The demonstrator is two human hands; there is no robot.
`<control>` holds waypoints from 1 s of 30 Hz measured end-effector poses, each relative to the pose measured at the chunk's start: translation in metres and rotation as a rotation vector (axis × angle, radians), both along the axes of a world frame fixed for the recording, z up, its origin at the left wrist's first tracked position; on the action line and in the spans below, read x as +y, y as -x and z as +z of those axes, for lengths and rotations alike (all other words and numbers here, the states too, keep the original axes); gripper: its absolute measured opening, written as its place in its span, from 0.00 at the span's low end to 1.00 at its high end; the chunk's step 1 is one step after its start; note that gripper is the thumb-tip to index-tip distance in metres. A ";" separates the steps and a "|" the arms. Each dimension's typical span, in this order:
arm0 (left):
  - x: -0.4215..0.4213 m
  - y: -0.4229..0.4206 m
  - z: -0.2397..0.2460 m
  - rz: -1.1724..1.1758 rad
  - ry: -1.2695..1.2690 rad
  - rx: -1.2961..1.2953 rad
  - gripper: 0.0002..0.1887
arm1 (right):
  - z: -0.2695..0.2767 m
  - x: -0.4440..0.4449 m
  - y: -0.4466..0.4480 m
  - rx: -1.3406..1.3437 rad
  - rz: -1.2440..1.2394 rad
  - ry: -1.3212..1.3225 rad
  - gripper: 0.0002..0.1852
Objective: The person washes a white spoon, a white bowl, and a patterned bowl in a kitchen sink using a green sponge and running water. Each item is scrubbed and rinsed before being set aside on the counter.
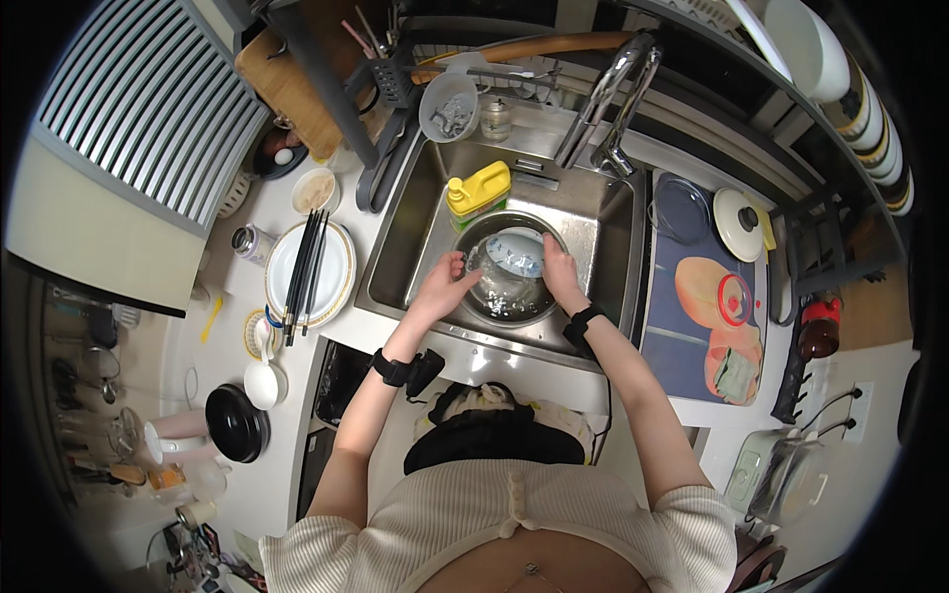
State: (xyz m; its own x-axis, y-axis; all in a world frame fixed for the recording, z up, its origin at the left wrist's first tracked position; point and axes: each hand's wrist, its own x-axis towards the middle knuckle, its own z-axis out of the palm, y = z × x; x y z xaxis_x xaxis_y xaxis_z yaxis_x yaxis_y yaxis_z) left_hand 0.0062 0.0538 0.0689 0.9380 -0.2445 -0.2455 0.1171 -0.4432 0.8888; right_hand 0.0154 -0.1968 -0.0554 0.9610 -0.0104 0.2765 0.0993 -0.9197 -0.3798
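In the sink (422,259) stands a round metal basin (511,315) with water in it. My right hand (561,273) grips the edge of a white bowl with a blue floral pattern (511,248), tilted inside the basin. At the basin's left rim is my left hand (447,285), its thumb and fingers apart, holding nothing. Behind the basin, a yellow bottle with a pump top (480,189) leans in the sink. A chrome faucet (604,104) rises over the sink's back right corner.
Left on the counter, black chopsticks (302,274) lie across white plates (337,278). Nearby are a small bowl (315,191) and a black round dish (236,422). On the right, a dark mat (667,296) holds a cream lid (738,222), a glass lid (680,209) and a folded cloth (735,374).
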 end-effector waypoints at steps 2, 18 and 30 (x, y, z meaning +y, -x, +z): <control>-0.005 -0.008 -0.009 -0.054 -0.130 -0.058 0.32 | -0.004 -0.006 0.002 0.018 -0.091 -0.194 0.19; -0.062 -0.054 -0.086 0.073 0.078 -0.095 0.24 | -0.007 0.011 -0.004 0.659 -0.166 -1.330 0.19; -0.039 -0.069 -0.086 0.116 0.060 -0.045 0.22 | 0.002 0.036 -0.012 0.449 -0.115 -1.300 0.23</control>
